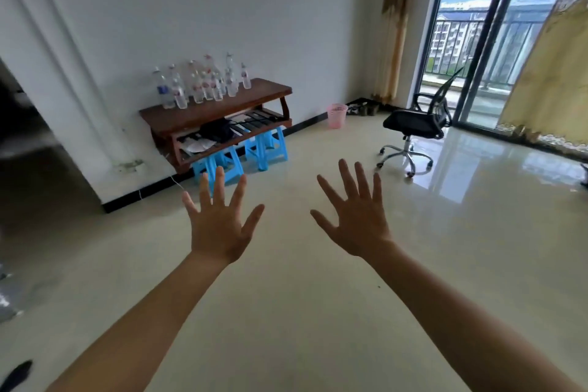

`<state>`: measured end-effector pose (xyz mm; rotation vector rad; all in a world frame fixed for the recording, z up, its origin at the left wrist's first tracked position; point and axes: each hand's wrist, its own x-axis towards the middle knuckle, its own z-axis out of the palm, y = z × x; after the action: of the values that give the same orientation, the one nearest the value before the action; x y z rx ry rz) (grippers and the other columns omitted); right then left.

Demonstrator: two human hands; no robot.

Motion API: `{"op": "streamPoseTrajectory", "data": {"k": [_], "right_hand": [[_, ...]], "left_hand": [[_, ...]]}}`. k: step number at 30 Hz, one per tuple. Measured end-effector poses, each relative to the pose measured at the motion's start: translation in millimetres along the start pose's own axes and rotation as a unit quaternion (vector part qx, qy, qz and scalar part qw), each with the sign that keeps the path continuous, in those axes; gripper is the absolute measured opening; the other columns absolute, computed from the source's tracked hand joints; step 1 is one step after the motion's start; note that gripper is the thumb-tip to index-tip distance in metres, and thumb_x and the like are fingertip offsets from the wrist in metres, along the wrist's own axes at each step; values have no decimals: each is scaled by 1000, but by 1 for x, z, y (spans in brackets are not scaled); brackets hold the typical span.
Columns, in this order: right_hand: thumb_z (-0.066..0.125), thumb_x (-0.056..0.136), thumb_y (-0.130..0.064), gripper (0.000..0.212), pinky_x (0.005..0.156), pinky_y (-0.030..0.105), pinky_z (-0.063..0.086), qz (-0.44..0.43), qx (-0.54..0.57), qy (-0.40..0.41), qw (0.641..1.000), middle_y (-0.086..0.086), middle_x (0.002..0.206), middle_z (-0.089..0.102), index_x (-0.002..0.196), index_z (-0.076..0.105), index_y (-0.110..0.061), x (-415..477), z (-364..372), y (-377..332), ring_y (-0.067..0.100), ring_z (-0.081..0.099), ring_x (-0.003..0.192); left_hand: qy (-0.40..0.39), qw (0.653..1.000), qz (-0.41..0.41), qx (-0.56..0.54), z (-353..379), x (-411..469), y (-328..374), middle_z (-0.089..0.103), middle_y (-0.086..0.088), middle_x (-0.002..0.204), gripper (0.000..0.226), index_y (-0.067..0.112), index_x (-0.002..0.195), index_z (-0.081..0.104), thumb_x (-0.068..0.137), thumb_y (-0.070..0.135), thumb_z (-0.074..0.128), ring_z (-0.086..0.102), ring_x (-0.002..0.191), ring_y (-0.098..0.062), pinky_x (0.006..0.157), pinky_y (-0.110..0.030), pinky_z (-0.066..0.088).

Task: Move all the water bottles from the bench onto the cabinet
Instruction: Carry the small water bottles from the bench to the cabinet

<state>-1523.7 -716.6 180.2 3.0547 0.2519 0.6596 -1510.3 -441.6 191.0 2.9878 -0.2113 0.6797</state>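
Head view: clear plastic bottles [203,86] upright on dark wooden bench [267,88].

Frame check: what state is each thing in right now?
Left hand: open, fingers spread, empty.
Right hand: open, fingers spread, empty.
Bench: propped on blue stools.
Water bottles: upright, clustered on top of it.
Pink bin: upright.
Office chair: upright, unoccupied.

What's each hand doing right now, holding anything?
Left hand: open, fingers spread, holding nothing.
Right hand: open, fingers spread, holding nothing.
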Motion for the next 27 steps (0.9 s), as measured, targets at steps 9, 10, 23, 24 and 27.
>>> {"op": "streamPoseTrajectory", "data": {"k": [9,10,23,24,27], "right_hand": [[16,93,-81,80,118,69,13,-15,43,-16,999,14,169,4,159,26,-37,189,110,36,43,5,154],[16,92,-82,81,118,69,13,-18,46,-12,999,14,169,4,159,26,-37,218,116,39,43,5,154],[22,88,-85,94,121,66,11,-114,115,4,987,11,170,-2,162,7,-30,581,239,-42,39,0,155],[22,88,-85,94,121,66,11,-116,117,1,986,11,170,0,162,7,-30,605,253,-53,39,1,155],[24,88,-85,93,121,66,11,-124,111,-2,986,11,170,1,162,11,-29,685,297,-86,39,1,155]], "left_hand": [[-30,998,-54,26,85,170,-29,-2,-10,167,77,36,158,10,93,78,9,-2,152,-38,114,-71,6],[-23,998,-53,29,88,195,-34,-1,-10,167,76,35,158,13,94,76,10,1,152,-39,114,-71,8],[21,988,-142,61,194,448,-209,12,-12,166,69,30,157,22,99,66,19,10,152,-38,114,-70,15],[17,988,-143,62,209,467,-227,12,-12,166,69,30,158,22,99,66,19,10,152,-38,114,-70,15],[9,987,-147,66,252,533,-282,10,-13,166,70,29,158,21,99,67,16,8,152,-37,115,-69,15]]}}
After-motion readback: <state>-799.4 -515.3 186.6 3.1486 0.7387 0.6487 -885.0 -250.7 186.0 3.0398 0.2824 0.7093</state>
